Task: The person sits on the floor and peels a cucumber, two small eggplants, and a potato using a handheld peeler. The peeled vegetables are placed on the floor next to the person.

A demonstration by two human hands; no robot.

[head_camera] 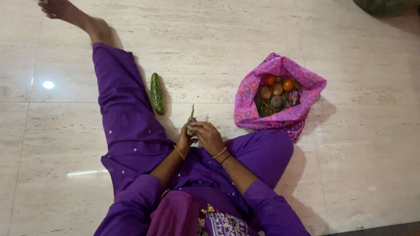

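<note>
Nearest the camera, both hands met over the lap of the person seated on the floor in purple clothes. The left hand cupped a small eggplant from below, its fingers wrapped around the lower body, while the right hand closed its fingertips on the side just under the curved green stalk. The step in hand looked like checking or cleaning that vegetable; turning it further would call for a firm hold from one hand while the other worked, since the skin seemed smooth and slippery. The eggplant was short, plump and mottled purple, with a thin stem pointing upward. Just beyond it and to its left lay a long striped green cucumber on the glossy pale stone floor. Farther off to its right sat a soft pink patterned cloth bag, open, holding round tomatoes, potatoes and onions.
</note>
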